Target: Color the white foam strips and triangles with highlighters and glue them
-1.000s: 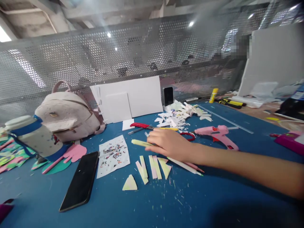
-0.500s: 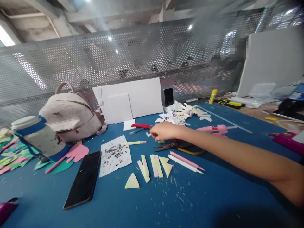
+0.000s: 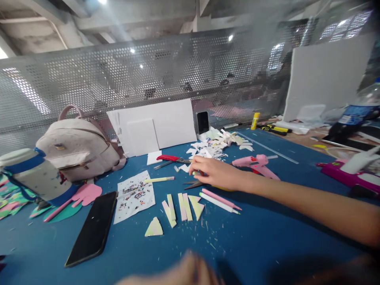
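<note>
Small pale-green piece (image 3: 194, 173), pinched in the right hand's (image 3: 218, 173) fingertips, just by the dark-bladed metal scissors (image 3: 193, 184) | white-and-blue flask (image 3: 32, 174) lidded, cream fabric backpack (image 3: 77, 144) behind it, contents of both hidden | and here's the change: a blurred left hand (image 3: 185, 274) now enters at the bottom edge, grip impossible to tell

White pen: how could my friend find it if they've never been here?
On the blue table, look just below the right hand in the picture. The white pen lies there, alongside a pink pen. Its white body and green tip set it apart.
</note>
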Demonstrator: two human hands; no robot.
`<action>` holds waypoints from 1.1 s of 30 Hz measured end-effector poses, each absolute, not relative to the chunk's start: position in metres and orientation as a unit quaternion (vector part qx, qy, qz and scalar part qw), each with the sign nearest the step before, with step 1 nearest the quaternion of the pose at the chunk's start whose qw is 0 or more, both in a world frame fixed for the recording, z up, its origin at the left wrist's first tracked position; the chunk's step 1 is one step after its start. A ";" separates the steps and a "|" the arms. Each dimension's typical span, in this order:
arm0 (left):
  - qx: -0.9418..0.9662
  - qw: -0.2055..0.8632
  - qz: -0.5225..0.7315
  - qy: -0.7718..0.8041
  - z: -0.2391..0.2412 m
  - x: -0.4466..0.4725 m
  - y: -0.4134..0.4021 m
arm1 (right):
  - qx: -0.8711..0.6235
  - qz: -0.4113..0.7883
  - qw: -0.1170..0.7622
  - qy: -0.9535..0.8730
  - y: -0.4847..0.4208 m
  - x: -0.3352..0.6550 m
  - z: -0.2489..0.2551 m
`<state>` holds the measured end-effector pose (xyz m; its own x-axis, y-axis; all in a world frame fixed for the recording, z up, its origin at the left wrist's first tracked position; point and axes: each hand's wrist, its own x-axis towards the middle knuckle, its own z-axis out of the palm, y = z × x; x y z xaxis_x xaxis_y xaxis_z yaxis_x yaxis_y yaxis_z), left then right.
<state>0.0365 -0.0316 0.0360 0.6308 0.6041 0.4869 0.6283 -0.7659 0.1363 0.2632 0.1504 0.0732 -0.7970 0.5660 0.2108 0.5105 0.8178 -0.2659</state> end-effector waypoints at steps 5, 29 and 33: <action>-0.948 0.065 -0.144 -0.277 0.061 0.062 0.054 | -0.260 0.139 0.205 -0.933 0.119 0.293 0.082; -0.959 0.079 0.026 -0.270 0.051 0.130 0.112 | -0.347 0.146 0.386 -0.842 0.095 0.355 0.069; -0.949 -0.051 -0.052 -0.308 0.073 0.104 0.099 | -0.325 0.135 0.444 -0.824 0.090 0.352 0.074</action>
